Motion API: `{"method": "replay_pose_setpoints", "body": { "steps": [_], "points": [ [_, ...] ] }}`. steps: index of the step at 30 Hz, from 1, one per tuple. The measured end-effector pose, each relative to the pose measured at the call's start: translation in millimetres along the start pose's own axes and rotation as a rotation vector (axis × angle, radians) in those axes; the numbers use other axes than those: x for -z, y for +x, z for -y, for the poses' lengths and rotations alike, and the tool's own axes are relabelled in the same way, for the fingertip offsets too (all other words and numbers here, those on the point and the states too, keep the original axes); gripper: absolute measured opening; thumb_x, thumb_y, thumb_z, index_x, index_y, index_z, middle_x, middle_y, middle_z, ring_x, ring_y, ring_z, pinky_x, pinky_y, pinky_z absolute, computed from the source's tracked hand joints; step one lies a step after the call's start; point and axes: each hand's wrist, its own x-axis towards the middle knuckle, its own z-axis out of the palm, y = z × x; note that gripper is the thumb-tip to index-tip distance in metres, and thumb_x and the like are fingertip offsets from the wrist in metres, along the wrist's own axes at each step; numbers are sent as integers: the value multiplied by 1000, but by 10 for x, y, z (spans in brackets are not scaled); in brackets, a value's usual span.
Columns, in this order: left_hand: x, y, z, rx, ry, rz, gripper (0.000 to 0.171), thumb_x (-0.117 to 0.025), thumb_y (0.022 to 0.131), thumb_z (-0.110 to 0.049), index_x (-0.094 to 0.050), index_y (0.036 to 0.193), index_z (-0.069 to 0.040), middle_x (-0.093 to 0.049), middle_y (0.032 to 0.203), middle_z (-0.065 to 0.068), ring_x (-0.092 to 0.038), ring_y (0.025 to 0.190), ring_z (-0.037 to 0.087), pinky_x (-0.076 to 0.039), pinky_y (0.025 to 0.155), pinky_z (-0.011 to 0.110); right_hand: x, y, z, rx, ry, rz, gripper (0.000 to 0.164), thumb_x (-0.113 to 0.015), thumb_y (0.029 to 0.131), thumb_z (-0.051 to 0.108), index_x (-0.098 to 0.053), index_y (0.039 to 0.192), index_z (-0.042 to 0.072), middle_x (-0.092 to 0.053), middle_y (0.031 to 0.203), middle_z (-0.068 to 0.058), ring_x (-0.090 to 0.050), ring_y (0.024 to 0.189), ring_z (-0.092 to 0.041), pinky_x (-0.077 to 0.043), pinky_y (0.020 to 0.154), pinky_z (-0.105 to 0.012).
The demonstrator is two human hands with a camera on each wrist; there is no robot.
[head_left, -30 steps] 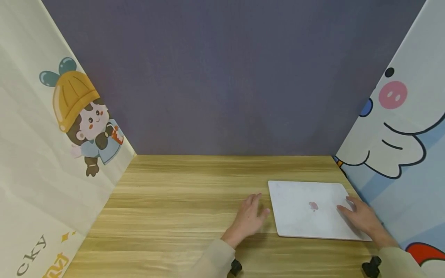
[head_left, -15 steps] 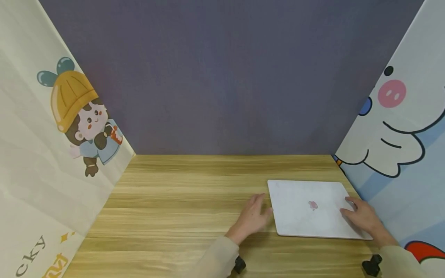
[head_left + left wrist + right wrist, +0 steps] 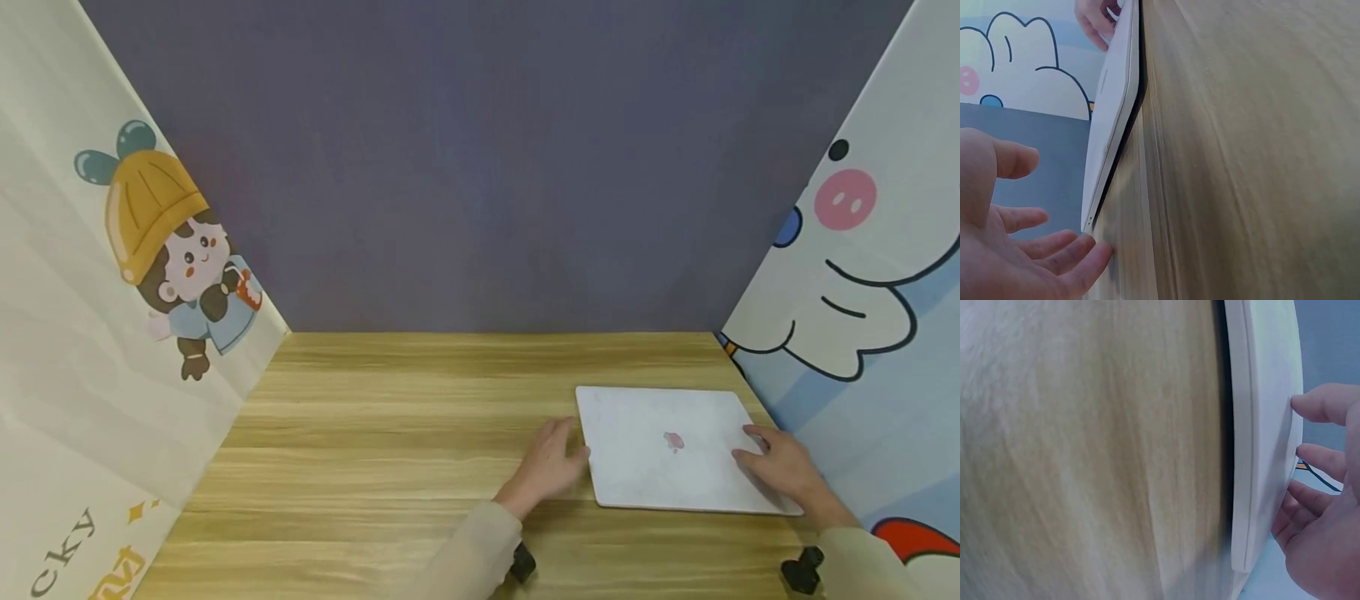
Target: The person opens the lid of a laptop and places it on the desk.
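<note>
Since the earliest frame the left hand [image 3: 546, 467] has shifted rightward, closing the gap to the laptop's left edge, while the right hand [image 3: 783, 471] and the laptop [image 3: 637, 467] keep essentially their places; the slight drift of the whole scene looks like the head tilting. Nearest are the pale sleeves [image 3: 472, 550], with a small black piece [image 3: 522, 562] below the left wrist and another, like it, below the right. Beyond them, the left hand is unclenched, thumb and fingers spread, its fingertips right at the laptop's left side; whether they touch it I cannot tell. The right hand is also loosely spread, thumb over the lid and fingers along the right edge, with no firm grasp showing. The laptop lies flat and closed between them, on the right part of the wood-grain tabletop [image 3: 375, 467]. The step in hand seems to be framing it from both sides; the next move would probably call for settling the left fingers against its edge and matching pressure from the right. Farther back stand a dark panel [image 3: 480, 167] and, at either side, sheets printed with cartoons [image 3: 900, 417].
</note>
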Motion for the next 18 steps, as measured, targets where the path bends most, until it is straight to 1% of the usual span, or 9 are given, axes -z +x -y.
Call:
{"method": "replay_pose_setpoints", "body": {
  "steps": [5, 11, 18],
  "points": [
    [-16, 73, -55, 9, 14, -7, 60, -57, 103, -37, -41, 155, -11, -43, 154, 12, -43, 140, 31, -41, 113, 46, 4, 0, -5, -19, 0, 0, 69, -64, 96, 31, -41, 136, -21, -35, 135, -50, -36, 121, -65, -36, 99, -73],
    [-61, 150, -92, 20, 17, -9, 60, -60, 101, -36, -44, 153, -10, -48, 148, 12, -49, 135, 28, -45, 109, 43, -5, -5, -10, -16, -7, -11, 69, -65, 94, 30, -42, 135, -21, -37, 133, -50, -38, 119, -64, -37, 98, -73],
    [-165, 208, -95, 39, 19, -11, 58, -60, 101, -33, -46, 151, -7, -48, 149, 14, -47, 137, 29, -43, 111, 41, 11, -28, 0, -9, 7, -9, 69, -66, 94, 30, -43, 135, -21, -37, 133, -50, -39, 119, -64, -38, 99, -72]
  ]
}}
